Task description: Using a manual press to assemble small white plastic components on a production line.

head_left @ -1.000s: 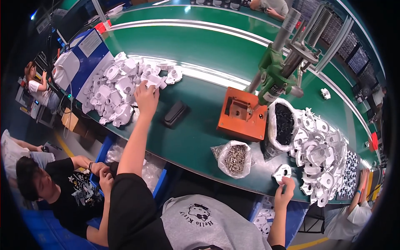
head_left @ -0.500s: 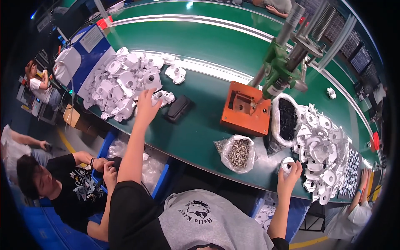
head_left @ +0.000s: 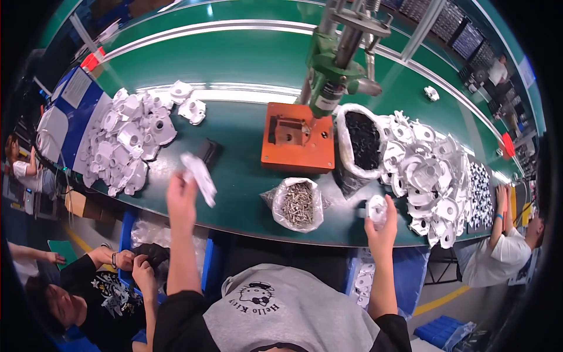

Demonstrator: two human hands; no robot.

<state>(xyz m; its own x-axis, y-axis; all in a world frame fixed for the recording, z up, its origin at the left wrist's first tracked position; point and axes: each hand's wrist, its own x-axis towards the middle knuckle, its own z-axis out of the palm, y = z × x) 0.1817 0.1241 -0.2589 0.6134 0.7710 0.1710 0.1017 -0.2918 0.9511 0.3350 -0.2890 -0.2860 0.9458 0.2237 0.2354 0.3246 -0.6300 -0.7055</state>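
Observation:
A white moulded plastic part (head_left: pixel 201 179), smeared by motion, is gripped in my left hand (head_left: pixel 181 196) over the near side of the bench, beside a dark oblong object (head_left: pixel 210 151). To its left rises a heap of similar white plastic parts (head_left: pixel 130 136). My right hand (head_left: pixel 382 226) has its thumb and fingers closed around another white plastic part (head_left: pixel 376 210) near the bench's front edge. Just right of that hand lies a second heap of white parts (head_left: pixel 427 170). A clear bag of metal screws (head_left: pixel 300 203) stands between my hands.
An orange fixture block (head_left: pixel 297 159) sits under a green press (head_left: pixel 332 82). Next to it is a white bag of black parts (head_left: pixel 362 138). Blue bins (head_left: pixel 206 258) stand below the bench edge. A co-worker (head_left: pixel 99 293) is at the lower left, another person (head_left: pixel 498 246) at the right.
My left hand has lifted a white part away from the left heap, toward me. My right hand still holds its part. The whole view has turned to the right.

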